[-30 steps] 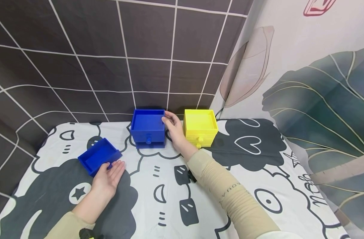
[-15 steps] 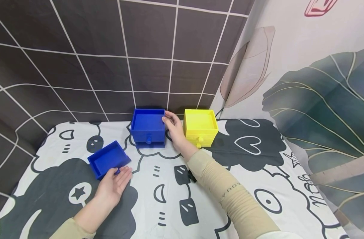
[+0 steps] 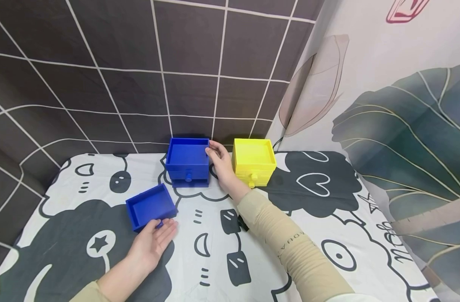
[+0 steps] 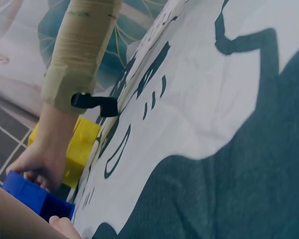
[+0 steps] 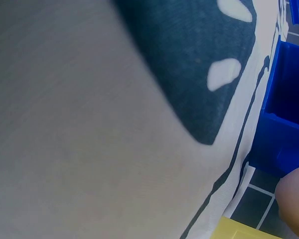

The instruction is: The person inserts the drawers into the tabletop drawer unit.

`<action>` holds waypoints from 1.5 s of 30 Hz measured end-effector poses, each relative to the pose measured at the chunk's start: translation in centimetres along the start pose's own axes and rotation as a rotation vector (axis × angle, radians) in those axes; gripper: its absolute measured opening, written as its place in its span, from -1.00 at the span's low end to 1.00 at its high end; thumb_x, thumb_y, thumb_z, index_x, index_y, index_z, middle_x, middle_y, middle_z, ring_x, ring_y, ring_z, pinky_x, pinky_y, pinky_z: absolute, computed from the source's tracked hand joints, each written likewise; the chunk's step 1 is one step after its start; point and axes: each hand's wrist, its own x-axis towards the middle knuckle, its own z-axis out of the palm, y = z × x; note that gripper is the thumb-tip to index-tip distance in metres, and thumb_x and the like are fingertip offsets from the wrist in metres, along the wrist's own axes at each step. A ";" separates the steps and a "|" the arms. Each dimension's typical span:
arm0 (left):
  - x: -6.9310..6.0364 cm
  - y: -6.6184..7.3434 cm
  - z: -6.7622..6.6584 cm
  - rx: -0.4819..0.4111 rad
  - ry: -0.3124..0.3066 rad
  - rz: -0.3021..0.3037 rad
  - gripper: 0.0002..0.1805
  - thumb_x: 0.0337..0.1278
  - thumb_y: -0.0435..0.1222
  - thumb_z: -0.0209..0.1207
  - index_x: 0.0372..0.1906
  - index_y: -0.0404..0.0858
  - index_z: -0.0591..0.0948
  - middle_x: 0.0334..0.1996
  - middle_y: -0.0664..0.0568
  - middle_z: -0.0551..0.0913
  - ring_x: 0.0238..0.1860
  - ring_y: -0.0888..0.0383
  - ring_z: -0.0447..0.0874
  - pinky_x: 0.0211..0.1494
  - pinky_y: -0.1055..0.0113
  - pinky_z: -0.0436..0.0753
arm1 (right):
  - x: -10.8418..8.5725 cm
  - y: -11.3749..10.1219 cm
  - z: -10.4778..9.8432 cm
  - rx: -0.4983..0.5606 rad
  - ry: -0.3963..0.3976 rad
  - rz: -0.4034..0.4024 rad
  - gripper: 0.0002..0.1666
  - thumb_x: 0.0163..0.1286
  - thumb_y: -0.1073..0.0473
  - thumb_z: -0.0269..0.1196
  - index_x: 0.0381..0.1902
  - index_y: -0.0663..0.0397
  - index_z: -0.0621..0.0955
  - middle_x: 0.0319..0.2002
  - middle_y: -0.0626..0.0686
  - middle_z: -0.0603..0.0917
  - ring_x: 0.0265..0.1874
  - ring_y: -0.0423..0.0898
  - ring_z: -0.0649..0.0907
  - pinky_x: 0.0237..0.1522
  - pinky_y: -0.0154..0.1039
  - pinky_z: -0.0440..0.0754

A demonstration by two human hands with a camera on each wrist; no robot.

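Note:
In the head view my left hand [image 3: 150, 247] pinches the small knob of a loose blue drawer [image 3: 151, 205], its other fingers stretched out palm up. The drawer is tilted over the cloth, in front and to the left of a blue drawer cabinet [image 3: 188, 154]. My right hand [image 3: 223, 167] grips that cabinet's right side, thumb at the top rim. Below the cabinet's upper drawer, the lower slot stands open. The left wrist view shows my right hand [image 4: 45, 162] on the blue cabinet [image 4: 27, 194]. Only part of the cabinet [image 5: 279, 144] shows in the right wrist view.
A yellow drawer cabinet [image 3: 254, 153] stands just right of my right hand. Both cabinets stand near the back edge of a table under a cartoon-print cloth [image 3: 199, 251]. Behind rises a dark grid-patterned curtain [image 3: 192, 92]; a leaf-print curtain [image 3: 414, 126] hangs at the right.
My left hand has carried the blue drawer to the right and slightly toward me, turning it closer to square with the cabinet. My right hand and both cabinets have stayed put.

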 end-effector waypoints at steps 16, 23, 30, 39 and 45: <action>-0.4 -1.8 1.8 0.051 0.001 0.031 -0.61 0.68 -0.30 -0.22 0.28 -0.51 0.37 -0.22 0.09 0.77 -0.18 0.31 0.82 0.15 0.40 0.81 | -0.1 -0.1 0.1 0.005 0.006 -0.012 -0.52 0.61 0.31 0.15 0.41 0.36 0.50 0.35 0.32 0.58 0.34 0.17 0.60 0.55 -0.06 0.52; -0.3 -2.1 2.5 0.064 0.009 0.032 -0.60 0.68 -0.30 -0.18 0.29 -0.55 0.38 -0.22 0.06 0.78 -0.18 0.30 0.83 0.12 0.38 0.83 | 0.0 0.1 0.1 0.004 0.006 -0.021 -0.53 0.61 0.31 0.14 0.40 0.38 0.49 0.33 0.33 0.58 0.31 0.15 0.62 0.54 -0.07 0.54; -0.2 -2.3 3.0 0.077 0.005 0.036 -0.61 0.69 -0.30 -0.18 0.25 -0.56 0.40 -0.26 0.07 0.78 -0.21 0.28 0.83 0.08 0.39 0.84 | 0.1 0.2 0.0 -0.003 0.005 -0.021 -0.52 0.62 0.31 0.14 0.41 0.37 0.49 0.34 0.34 0.57 0.32 0.17 0.61 0.55 -0.06 0.53; 0.4 -2.5 3.4 0.102 -0.054 0.010 -0.62 0.70 -0.30 -0.17 0.18 -0.55 0.46 -0.21 0.01 0.80 -0.16 0.20 0.84 0.11 0.31 0.85 | 0.0 0.1 -0.1 -0.003 0.000 -0.030 -0.52 0.62 0.31 0.13 0.41 0.37 0.49 0.35 0.34 0.57 0.33 0.17 0.61 0.55 -0.05 0.52; 0.9 -2.4 3.4 0.109 -0.132 -0.038 -0.66 0.68 -0.32 -0.16 0.12 -0.52 0.50 -0.17 -0.06 0.81 -0.12 0.16 0.83 0.14 0.27 0.85 | 0.0 0.1 0.0 -0.006 -0.006 -0.026 -0.52 0.63 0.29 0.14 0.41 0.36 0.48 0.36 0.34 0.57 0.35 0.19 0.60 0.57 -0.04 0.51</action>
